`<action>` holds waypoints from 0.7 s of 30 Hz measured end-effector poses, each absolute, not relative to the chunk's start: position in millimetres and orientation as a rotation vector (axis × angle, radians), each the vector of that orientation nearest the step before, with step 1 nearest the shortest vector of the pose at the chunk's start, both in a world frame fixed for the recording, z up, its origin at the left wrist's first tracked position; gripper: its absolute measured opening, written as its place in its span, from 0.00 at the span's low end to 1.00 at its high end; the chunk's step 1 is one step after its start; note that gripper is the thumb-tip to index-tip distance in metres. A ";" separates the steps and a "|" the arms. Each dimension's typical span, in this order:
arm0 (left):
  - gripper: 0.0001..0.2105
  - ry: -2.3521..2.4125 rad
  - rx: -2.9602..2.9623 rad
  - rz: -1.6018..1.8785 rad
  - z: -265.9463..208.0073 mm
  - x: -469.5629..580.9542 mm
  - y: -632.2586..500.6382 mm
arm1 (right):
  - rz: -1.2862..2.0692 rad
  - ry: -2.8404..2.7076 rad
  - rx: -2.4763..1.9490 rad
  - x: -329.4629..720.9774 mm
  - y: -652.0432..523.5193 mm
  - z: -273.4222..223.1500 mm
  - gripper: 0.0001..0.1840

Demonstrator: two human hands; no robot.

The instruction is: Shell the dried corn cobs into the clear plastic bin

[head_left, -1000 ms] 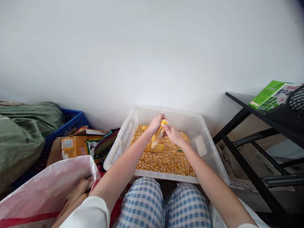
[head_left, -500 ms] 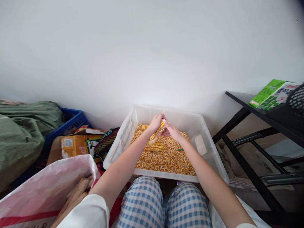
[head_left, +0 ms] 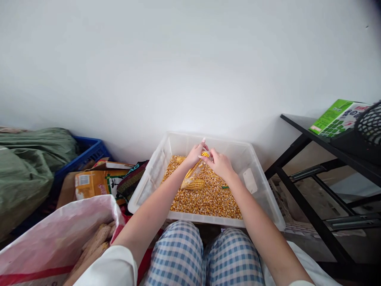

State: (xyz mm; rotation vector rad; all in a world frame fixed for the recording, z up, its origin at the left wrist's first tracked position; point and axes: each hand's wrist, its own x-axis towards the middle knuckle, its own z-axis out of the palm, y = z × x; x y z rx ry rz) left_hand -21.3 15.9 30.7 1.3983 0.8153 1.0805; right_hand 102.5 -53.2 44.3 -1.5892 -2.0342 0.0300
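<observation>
Over a translucent plastic tub [head_left: 139, 194], my left hand [head_left: 195, 155] is closed round a partly stripped corn cob [head_left: 193, 173], whose lower end slants down to the left. My right hand [head_left: 219, 163] grips the same cob near its upper end, thumb pressed across it. Yellow kernels still show at that top end and along one side; the rest is pale bare cob. Loose corn kernels [head_left: 205, 204] cover the tub's floor. A full ear of corn [head_left: 195, 184] lies on them below the held cob, and another ear [head_left: 180, 159] lies at the back left.
On the left stand a white and red sack [head_left: 74, 214] with bare cobs in it, packages [head_left: 92, 184] and a blue crate [head_left: 97, 149]. A black shelf frame [head_left: 297, 186] on the right bears a green and white box [head_left: 335, 119]. A wall rises behind the tub.
My right hand has turned and shifted slightly right, its thumb now lying across the cob's top. The held cob's lower end has swung down to the left.
</observation>
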 end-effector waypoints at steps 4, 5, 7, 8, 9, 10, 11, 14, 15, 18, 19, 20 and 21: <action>0.21 0.771 1.395 1.000 35.1 -22.7 10.3 | -0.059 -2.203 -1.544 100.2 -51.4 40.7 0.24; 0.21 0.770 1.407 0.997 36.4 -23.4 9.1 | -0.082 -2.228 -1.536 100.1 -50.0 38.5 0.24; 0.20 0.776 1.445 0.995 38.6 -24.9 7.5 | -0.099 -2.261 -1.514 100.6 -47.0 33.1 0.24; 0.20 0.778 1.464 0.997 39.3 -25.6 7.0 | -0.094 -2.265 -1.505 101.2 -45.5 30.1 0.24; 0.19 0.778 1.480 1.002 39.7 -26.1 6.5 | -0.080 -2.261 -1.500 101.8 -44.2 27.1 0.24; 0.19 0.775 1.497 1.008 39.7 -26.2 6.1 | -0.060 -2.244 -1.497 102.4 -43.1 24.3 0.23; 0.18 0.773 1.511 1.019 39.4 -26.0 5.8 | -0.037 -2.215 -1.495 103.0 -42.2 21.8 0.23; 0.18 0.775 1.523 1.022 36.6 -23.9 5.4 | 0.059 -2.075 -1.456 104.2 -39.7 16.5 0.25; 0.19 0.779 1.517 1.008 35.1 -23.1 5.9 | 0.110 -2.002 -1.436 104.5 -38.7 15.5 0.26; 0.20 0.795 1.531 0.964 29.8 -22.0 9.6 | 0.327 -1.826 -1.421 105.7 -35.1 14.5 0.25; 0.21 0.807 1.555 0.967 28.2 -22.2 11.5 | 0.386 -1.794 -1.437 106.1 -34.1 14.7 0.24; 0.21 0.824 1.585 0.978 26.8 -22.5 13.5 | 0.421 -1.779 -1.452 106.3 -33.5 15.2 0.22; 0.22 0.846 1.614 0.995 25.8 -23.0 15.4 | 0.433 -1.774 -1.461 106.2 -33.4 16.0 0.21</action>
